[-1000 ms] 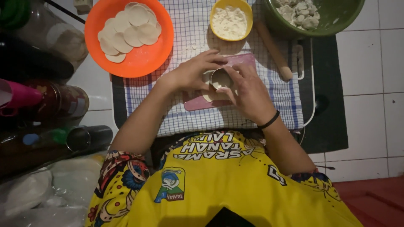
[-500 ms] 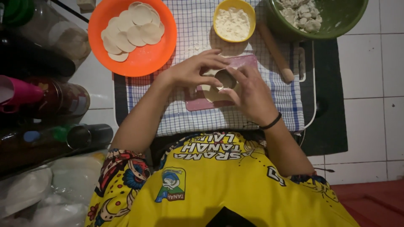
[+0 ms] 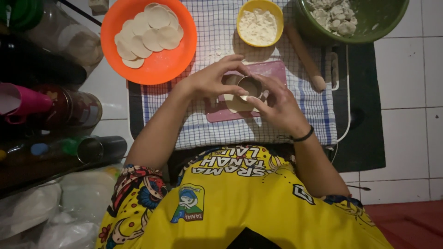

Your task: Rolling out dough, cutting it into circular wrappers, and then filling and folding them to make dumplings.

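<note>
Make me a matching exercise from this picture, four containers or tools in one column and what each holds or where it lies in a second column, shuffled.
Column one:
1. orange plate
2. yellow bowl
3. green bowl
4. rolling pin

Column two:
A. lumps of dough
B. flat round dough discs
C. lies on the checked cloth, right of the pink board
D. white flour

Pairs: 1-B, 2-D, 3-A, 4-C
</note>
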